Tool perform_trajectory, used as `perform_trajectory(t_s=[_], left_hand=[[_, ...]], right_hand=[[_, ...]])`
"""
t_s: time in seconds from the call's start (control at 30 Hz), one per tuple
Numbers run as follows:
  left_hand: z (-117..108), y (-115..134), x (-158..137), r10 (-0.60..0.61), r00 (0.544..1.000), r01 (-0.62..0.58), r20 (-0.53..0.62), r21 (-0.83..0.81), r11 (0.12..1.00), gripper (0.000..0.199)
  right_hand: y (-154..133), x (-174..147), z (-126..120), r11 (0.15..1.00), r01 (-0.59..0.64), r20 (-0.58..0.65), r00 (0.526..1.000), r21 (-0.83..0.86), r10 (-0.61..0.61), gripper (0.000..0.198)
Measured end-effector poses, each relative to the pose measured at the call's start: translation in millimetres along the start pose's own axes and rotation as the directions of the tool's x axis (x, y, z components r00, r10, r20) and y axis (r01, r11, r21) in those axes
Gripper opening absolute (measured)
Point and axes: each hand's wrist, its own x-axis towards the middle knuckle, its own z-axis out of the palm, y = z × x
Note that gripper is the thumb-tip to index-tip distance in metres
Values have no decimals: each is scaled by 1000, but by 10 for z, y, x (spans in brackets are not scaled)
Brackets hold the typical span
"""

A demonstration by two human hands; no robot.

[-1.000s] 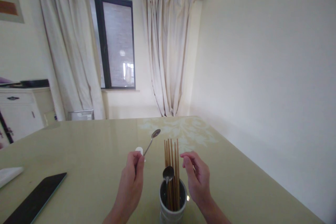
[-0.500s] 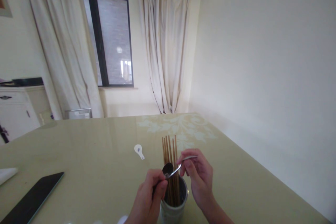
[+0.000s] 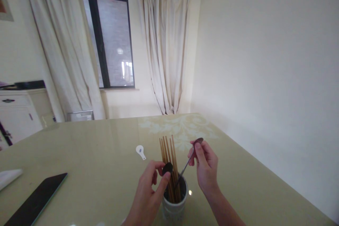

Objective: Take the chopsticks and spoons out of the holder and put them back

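Observation:
My right hand [image 3: 206,164] pinches a metal spoon [image 3: 189,160] near its bowl. The spoon slants down to the left, its handle end inside the mouth of a pale cylindrical holder [image 3: 173,213]. Several wooden chopsticks [image 3: 166,148] stand in that holder, leaning slightly left. On the holder's left side, my left hand [image 3: 148,190] has its thumb and index finger at the bowl of a dark spoon [image 3: 167,168], closed around its edges. That spoon's handle is hidden behind the hand and chopsticks.
A small white spoon-shaped piece [image 3: 140,152] lies on the table [image 3: 106,155] beyond the holder. At left are a dark flat tablet-like slab [image 3: 37,197] and a white object [image 3: 10,174]. A wall [image 3: 265,77] runs along the table's right side.
The metal spoon has gone from lying across between both hands to slanting handle-down into the holder, held by my right hand alone. My left hand has shifted to the dark spoon's bowl.

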Motion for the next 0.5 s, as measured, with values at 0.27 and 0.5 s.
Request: perform_trajectory(t_s=[0.27, 0.5], left_hand=[[12, -60, 18, 6, 1000, -6, -10, -51, 999, 40], [43, -63, 19, -8, 1000, 8, -8, -92, 996, 38]], right_hand=[[165, -126, 30, 985, -49, 216, 973, -164, 85, 36], [205, -143, -2, 932, 150, 282, 958, -331, -54, 28]])
